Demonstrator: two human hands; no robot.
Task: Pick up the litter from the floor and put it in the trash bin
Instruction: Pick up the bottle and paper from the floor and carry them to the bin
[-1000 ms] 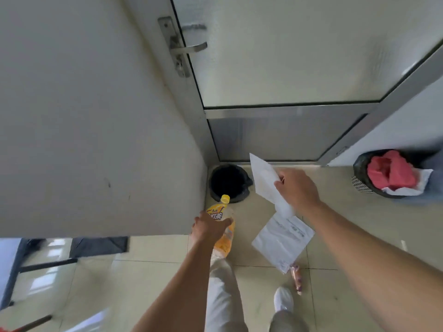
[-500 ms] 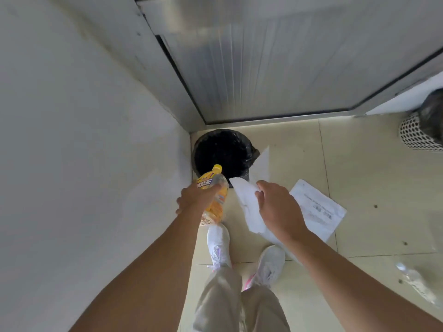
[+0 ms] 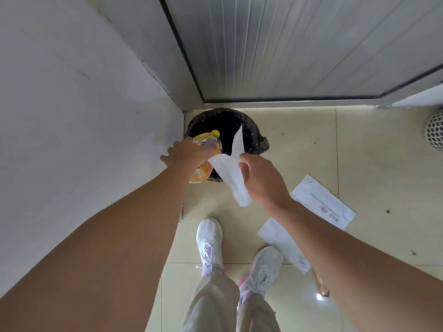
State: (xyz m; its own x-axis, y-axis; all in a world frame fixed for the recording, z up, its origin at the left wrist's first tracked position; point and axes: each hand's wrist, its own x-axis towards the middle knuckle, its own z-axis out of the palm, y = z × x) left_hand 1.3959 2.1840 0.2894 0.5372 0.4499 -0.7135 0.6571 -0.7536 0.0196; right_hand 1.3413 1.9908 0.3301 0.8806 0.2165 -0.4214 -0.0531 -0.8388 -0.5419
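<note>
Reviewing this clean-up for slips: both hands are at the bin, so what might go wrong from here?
1. The paper in the right hand is only partly over the trash bin; released now, it may land outside.
2. The bottle in the left hand crosses the near rim and might bounce out.
3. A printed sheet lies by the right shoe: possible slip.

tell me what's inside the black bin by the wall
Only black liner shows inside the trash bin; the bottle in the left hand and paper in the right hand cover its near half, and the rest is too dark to tell.
</note>
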